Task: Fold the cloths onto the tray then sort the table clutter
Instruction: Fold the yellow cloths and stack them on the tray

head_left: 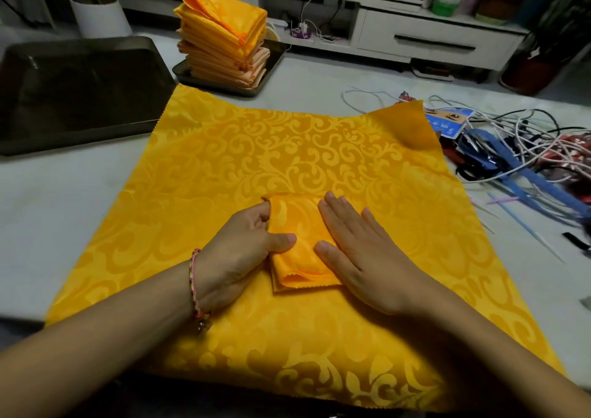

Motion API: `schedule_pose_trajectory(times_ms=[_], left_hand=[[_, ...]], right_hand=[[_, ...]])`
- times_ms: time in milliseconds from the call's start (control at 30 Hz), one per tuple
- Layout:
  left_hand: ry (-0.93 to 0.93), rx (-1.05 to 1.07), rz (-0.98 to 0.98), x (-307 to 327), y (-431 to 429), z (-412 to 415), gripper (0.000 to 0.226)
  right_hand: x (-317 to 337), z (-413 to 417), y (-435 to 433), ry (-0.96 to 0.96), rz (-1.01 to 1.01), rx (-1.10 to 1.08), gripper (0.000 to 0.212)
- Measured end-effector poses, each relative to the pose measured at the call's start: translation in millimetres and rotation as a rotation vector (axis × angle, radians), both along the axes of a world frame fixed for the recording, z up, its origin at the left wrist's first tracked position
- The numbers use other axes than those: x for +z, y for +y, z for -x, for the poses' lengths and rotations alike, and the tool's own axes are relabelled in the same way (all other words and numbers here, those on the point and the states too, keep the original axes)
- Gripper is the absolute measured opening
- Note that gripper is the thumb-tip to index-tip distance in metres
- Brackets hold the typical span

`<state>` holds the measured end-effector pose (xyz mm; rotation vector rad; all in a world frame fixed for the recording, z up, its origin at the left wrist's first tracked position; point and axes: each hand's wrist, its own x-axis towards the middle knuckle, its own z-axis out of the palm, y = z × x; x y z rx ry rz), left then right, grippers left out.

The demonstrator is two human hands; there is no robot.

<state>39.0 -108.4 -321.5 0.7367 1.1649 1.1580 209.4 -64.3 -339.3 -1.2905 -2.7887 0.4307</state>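
Head view — two hands (243,251) (361,257) on one folded cloth (297,225), two trays (80,97) (224,88).

The spread cloth (287,149) in front of you is golden yellow, woven with a paler scroll-and-leaf pattern. The folded cloth (297,241) on it has the same yellow and the same scrolls. In the stack (224,40), the top pieces are bright orange-yellow and the lower ones a paler peach. The small tray (192,77) under it is dark and metallic, and the large tray (80,91) is near black. The worktop (64,200) is pale grey. To your right, the cables (524,149) are white and black and the straps (511,161) are blue. The bracelet (194,280) on your left wrist is braided pink.
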Motion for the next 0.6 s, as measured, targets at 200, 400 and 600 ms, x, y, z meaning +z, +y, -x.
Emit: schedule_pose_trajectory(times_ms=[200,400,600], left_hand=[[-0.048,0.052,-0.037,13.9,3.0,20.5,0.043],[0.036,-0.101,-0.122,43.6,15.3,61.4,0.045],[0.097,-0.012,-0.034,47.4,34.8,97.8,0.036]], right_hand=[[10.1,-9.6,0.4,0.546,0.21,-0.182,0.048],[43.0,16.3,-2.6,1.059,0.497,-0.349,0.027],[67.6,61.5,16.2,0.961,0.544,-0.35,0.025]])
